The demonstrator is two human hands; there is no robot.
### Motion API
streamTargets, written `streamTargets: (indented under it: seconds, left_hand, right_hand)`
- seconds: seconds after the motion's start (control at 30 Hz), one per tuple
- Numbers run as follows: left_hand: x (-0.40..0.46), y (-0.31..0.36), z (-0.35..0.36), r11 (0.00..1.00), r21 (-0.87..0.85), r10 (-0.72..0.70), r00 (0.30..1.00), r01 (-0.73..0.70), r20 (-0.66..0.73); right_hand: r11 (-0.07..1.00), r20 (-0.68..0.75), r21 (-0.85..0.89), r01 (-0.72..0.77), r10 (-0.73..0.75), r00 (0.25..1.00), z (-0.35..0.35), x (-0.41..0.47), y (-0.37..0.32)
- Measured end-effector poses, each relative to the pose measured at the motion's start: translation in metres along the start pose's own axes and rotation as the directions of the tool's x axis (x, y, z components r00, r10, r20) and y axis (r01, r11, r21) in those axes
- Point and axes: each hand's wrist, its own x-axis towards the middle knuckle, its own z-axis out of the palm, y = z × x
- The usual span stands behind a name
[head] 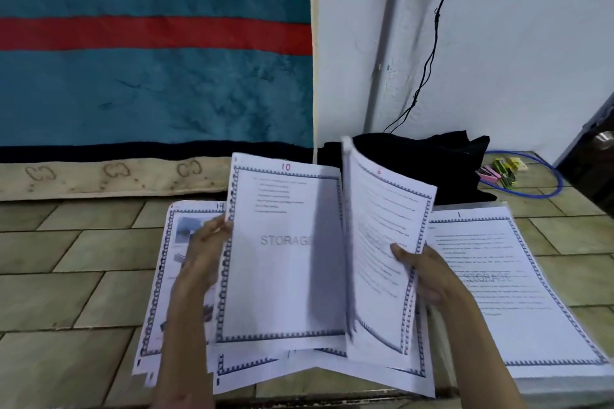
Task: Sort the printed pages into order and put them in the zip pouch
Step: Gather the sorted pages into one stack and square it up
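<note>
Pages held fanned above the floor [66,276].
Left hand [202,256] gripped page 10 [282,262]; right hand [428,276] pinched a raised sheet [382,242]; page 1 [518,292] lay beside.

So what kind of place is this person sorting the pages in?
Probably a room in a home, with the work done on the floor. The pages lie on a tiled floor, a teal blanket with a red stripe hangs or lies behind, and a cable runs down a plain white wall.
</note>
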Motion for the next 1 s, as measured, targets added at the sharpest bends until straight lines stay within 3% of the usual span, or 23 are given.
streamTargets:
  seconds: [0.17, 0.3, 0.4, 0.5, 0.63, 0.87, 1.0]
  left_hand:
    - [0.012, -0.042, 0.017, 0.981, 0.074, -0.187, 0.966, 0.177, 0.178]
    - [-0.005, -0.041, 0.04, 0.968, 0.115, -0.245, 0.933, 0.222, 0.265]
    - [-0.016, -0.032, 0.05, 0.966, 0.258, -0.033, 0.969, -0.032, 0.243]
    - [-0.029, -0.004, 0.056, 0.965, 0.163, 0.177, 0.968, -0.206, 0.179]
    - [-0.042, 0.031, 0.053, 0.907, 0.077, 0.401, 0.904, -0.415, 0.148]
    - [-0.035, 0.006, 0.03, 0.918, 0.126, 0.333, 0.903, -0.376, 0.273]
    - [-0.035, -0.011, 0.042, 0.93, 0.151, 0.292, 0.924, -0.335, 0.248]
  right_hand:
    - [0.993, 0.082, 0.0, -0.119, 0.118, 0.99, 0.035, 0.0, 0.003]
    - [0.992, -0.077, -0.104, -0.076, 0.068, 0.995, 0.054, -0.002, 0.004]
    - [0.991, -0.083, -0.135, -0.023, 0.012, 0.996, 0.064, -0.007, -0.01]
    - [0.981, -0.06, -0.104, 0.161, -0.168, 0.984, 0.07, -0.019, -0.046]
    - [0.903, 0.023, -0.075, 0.424, -0.423, 0.906, 0.075, -0.04, -0.092]
    - [0.822, 0.14, -0.405, 0.399, -0.376, 0.916, 0.063, -0.055, -0.075]
    - [0.838, 0.135, -0.407, 0.362, -0.337, 0.932, 0.069, -0.051, -0.051]
